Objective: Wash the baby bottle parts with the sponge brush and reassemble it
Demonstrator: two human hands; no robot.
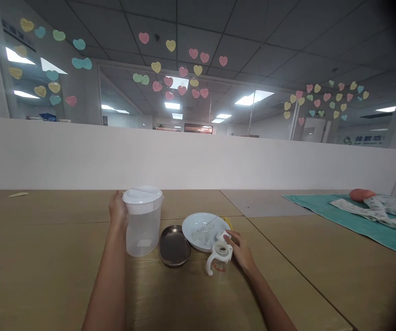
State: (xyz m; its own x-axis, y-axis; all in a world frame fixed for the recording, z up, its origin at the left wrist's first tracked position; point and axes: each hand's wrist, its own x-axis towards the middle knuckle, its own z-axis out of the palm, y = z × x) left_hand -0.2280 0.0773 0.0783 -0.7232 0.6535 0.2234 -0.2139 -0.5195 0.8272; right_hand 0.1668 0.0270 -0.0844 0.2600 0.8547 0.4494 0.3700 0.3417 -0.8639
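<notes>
A tall translucent pitcher [143,230] with a white lid stands on the table, and the fingers of my left hand [118,210] wrap round its left side. To its right lies an oval metal tray [174,246]. A pale blue bowl [198,220] holds clear items that are hard to make out. My right hand [240,248] pinches a small white piece [223,236] at the bowl's right edge. Just below it stands an uncapped clear bottle [220,264] with white handles. Something yellow [228,222] shows behind the bowl's right rim.
A teal cloth [311,205] at the right bears a patterned white fabric [359,212] and a reddish round object [361,195]. A thin pale strip [18,194] lies at the far left. A white wall [184,161] with windows above borders the wooden table [46,266].
</notes>
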